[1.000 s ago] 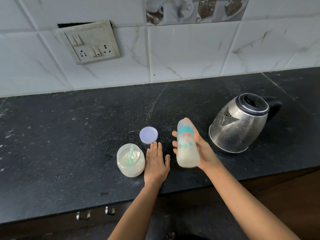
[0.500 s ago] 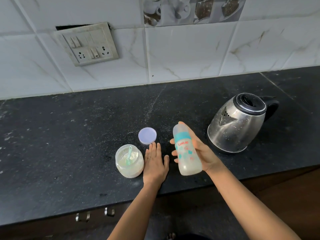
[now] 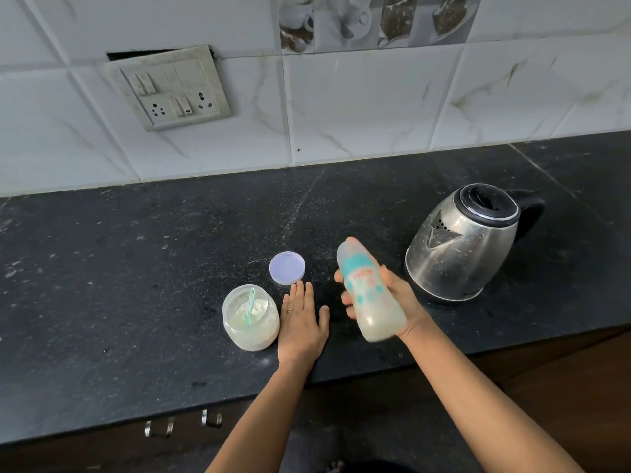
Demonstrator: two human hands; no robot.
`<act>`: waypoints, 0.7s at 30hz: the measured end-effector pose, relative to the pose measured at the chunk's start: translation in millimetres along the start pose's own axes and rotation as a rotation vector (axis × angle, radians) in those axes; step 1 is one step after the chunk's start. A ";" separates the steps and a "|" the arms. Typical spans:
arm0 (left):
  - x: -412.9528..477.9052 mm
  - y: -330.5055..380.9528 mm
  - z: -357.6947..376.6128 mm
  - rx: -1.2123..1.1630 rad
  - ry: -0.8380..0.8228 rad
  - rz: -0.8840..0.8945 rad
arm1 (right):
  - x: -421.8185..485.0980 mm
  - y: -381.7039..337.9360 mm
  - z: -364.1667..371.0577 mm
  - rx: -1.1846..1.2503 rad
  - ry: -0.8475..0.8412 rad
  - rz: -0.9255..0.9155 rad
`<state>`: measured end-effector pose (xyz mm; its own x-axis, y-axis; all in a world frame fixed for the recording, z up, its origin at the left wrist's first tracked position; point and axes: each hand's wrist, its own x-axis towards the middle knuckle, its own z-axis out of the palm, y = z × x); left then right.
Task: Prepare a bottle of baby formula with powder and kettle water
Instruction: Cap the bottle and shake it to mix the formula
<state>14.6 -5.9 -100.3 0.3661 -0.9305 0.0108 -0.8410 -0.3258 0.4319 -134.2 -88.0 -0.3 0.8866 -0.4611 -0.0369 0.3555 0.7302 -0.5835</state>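
Formula, pale and cloudy, fills the lower end of a translucent plastic bottle (image 3: 367,295) with teal print. The bottle is blurred and tilted, over the front of the worktop (image 3: 136,268) near the rounded steel kettle (image 3: 461,244). The right hand (image 3: 399,300) holds it, fingers (image 3: 345,297) curled round its body. The left hand (image 3: 300,322) lies flat, fingers straight and close together, beside a clear round jar (image 3: 251,322) of powder holding a green scoop (image 3: 251,307). A lilac lid (image 3: 286,268) lies at the left fingertips. The worktop is speckled black stone, with white marbled tiles (image 3: 358,104) behind.

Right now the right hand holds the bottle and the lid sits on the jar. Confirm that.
Wrong on the lid: the head view shows it lying on the counter beside the open jar. The right hand does hold the bottle.
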 end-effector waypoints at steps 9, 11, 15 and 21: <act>0.5 -1.6 0.5 0.005 0.007 -0.005 | 0.7 -1.5 -2.5 0.015 0.108 -0.082; 0.5 -1.0 1.0 0.004 0.009 -0.005 | -3.3 -2.0 -4.2 -0.037 0.069 -0.073; 0.8 0.0 1.3 0.023 0.011 -0.002 | 10.0 1.9 -3.6 0.073 0.275 -0.181; 0.7 -1.4 2.5 0.021 0.014 0.007 | 15.9 2.2 -5.8 -0.061 0.096 -0.040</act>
<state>15.0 -6.5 -103.1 0.3658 -0.9303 0.0258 -0.8514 -0.3233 0.4130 -121.0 -96.6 -6.8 0.8387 -0.5373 -0.0885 0.3684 0.6795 -0.6345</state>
